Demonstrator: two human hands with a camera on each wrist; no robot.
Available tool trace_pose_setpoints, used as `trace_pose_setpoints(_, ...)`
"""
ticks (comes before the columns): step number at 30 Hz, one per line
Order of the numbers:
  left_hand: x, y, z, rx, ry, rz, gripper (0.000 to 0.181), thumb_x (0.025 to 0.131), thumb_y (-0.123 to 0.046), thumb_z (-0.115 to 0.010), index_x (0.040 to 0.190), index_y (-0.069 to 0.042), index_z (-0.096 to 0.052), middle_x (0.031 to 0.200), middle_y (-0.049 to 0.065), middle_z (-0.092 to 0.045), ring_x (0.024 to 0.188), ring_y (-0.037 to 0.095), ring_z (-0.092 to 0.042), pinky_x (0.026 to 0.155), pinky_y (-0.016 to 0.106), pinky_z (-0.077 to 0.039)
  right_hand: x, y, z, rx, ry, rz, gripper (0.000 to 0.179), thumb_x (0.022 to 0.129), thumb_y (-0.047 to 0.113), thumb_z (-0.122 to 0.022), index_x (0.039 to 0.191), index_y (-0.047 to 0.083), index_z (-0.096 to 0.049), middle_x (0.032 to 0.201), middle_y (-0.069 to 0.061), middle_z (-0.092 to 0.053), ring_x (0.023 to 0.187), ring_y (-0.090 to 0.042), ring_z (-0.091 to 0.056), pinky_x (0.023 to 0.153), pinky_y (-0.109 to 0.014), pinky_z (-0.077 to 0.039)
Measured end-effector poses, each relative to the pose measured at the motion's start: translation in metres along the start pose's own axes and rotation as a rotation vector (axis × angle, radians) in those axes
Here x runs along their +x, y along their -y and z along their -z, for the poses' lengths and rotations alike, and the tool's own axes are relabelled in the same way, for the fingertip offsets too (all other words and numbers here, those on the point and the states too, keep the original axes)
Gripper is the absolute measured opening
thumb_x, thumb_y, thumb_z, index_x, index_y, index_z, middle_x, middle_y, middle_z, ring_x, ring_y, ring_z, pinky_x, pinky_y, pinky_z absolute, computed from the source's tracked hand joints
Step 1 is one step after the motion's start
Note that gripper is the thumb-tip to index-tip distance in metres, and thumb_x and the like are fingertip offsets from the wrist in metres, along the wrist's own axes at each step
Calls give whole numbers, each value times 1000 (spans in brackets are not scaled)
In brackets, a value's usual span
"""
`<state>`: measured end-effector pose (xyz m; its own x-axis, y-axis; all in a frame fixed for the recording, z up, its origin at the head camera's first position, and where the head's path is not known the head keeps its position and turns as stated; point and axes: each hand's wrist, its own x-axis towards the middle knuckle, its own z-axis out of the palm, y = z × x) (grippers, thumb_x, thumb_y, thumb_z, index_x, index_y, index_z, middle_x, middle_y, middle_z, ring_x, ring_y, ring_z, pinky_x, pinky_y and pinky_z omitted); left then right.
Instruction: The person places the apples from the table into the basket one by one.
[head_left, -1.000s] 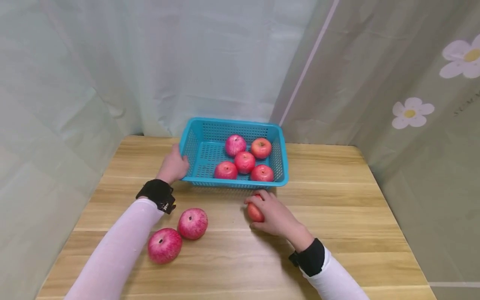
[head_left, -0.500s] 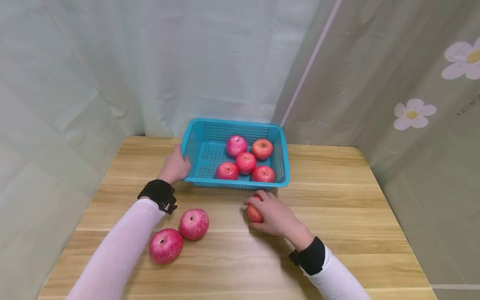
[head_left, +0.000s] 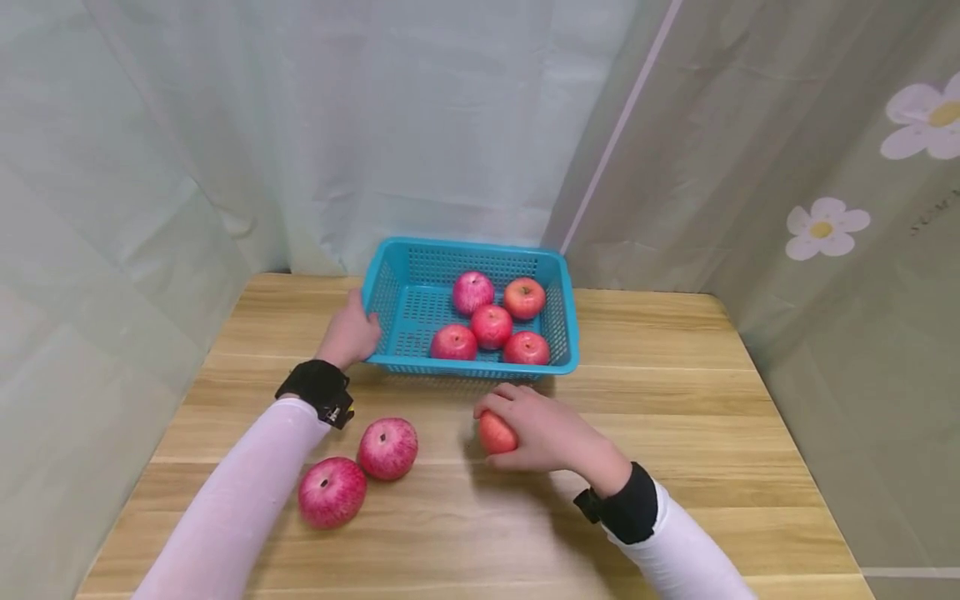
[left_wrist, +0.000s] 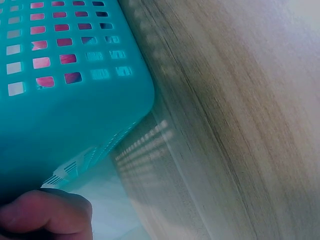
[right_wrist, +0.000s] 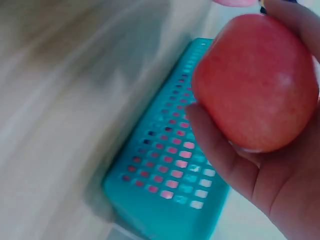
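Note:
A blue plastic basket (head_left: 420,307) with perforated walls stands at the back of the table, several red apples gathered in its middle and right part. My left hand (head_left: 349,332) grips the rim at its left end; in the left wrist view curled fingers (left_wrist: 55,216) show below the basket's wall (left_wrist: 75,112). In front of the basket, my right hand (head_left: 546,429) holds a red apple (head_left: 497,432) between thumb and fingers. The right wrist view shows this apple (right_wrist: 257,82) large, with the basket (right_wrist: 160,170) beyond it.
Two darker pink-red striped apples (head_left: 387,448) (head_left: 332,492) sit on the wooden table (head_left: 720,433), to the right of my left forearm. A pale curtain (head_left: 450,125) hangs right behind the basket and along both sides.
My right hand, with the apple in its fingers, has shifted slightly left and toward me. The left hand and the basket hold their place, as do the two apples on the table.

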<state>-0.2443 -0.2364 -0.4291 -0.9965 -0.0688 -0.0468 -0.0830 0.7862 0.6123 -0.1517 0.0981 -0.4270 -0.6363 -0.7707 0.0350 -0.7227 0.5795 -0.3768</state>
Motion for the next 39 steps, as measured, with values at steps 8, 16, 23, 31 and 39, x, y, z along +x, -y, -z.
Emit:
trace_pose_setpoints(8, 1, 1, -2, 1, 10, 4, 53, 104, -14, -37, 147, 11, -16, 124, 37, -49, 98, 41, -55, 83, 57, -50, 10, 14, 20, 75, 27, 91, 52, 79, 57, -74, 122, 33, -55, 112, 13, -48, 97, -3, -48, 72, -23, -51)
trace_pose_setpoints(16, 0, 1, 0, 1, 19, 16, 53, 105, -14, -35, 148, 10, -14, 125, 37, -49, 96, 41, -56, 79, 55, -51, 42, 27, 54, 65, 6, 97, 50, 80, 66, -67, 116, 34, -53, 110, 15, -46, 102, -1, -44, 68, -24, -52)
trace_pose_setpoints(23, -2, -1, 0, 1, 6, 7, 51, 104, -13, -37, 145, 12, -18, 125, 38, -49, 99, 43, -55, 83, 58, -50, 73, 21, 64, 36, -40, 88, 51, 81, 65, -67, 118, 31, -54, 113, 15, -50, 107, -4, -41, 73, -26, -51)
trace_pose_setpoints(31, -1, 0, 0, -7, 2, 12, 51, 104, -14, -37, 145, 10, -19, 125, 37, -49, 99, 42, -56, 82, 58, -51, 106, 12, 79, 13, -58, 24, 55, 82, 68, -63, 120, 29, -53, 103, 11, -53, 102, -6, -43, 67, -24, -51)
trace_pose_setpoints(39, -1, -1, -1, 2, 1, 20, 51, 104, -14, -38, 146, 9, -18, 124, 36, -50, 96, 42, -56, 79, 56, -52, 140, 0, 81, -48, -36, -71, 53, 87, 57, -64, 130, 30, -51, 114, 3, -49, 101, -13, -44, 66, -26, -50)
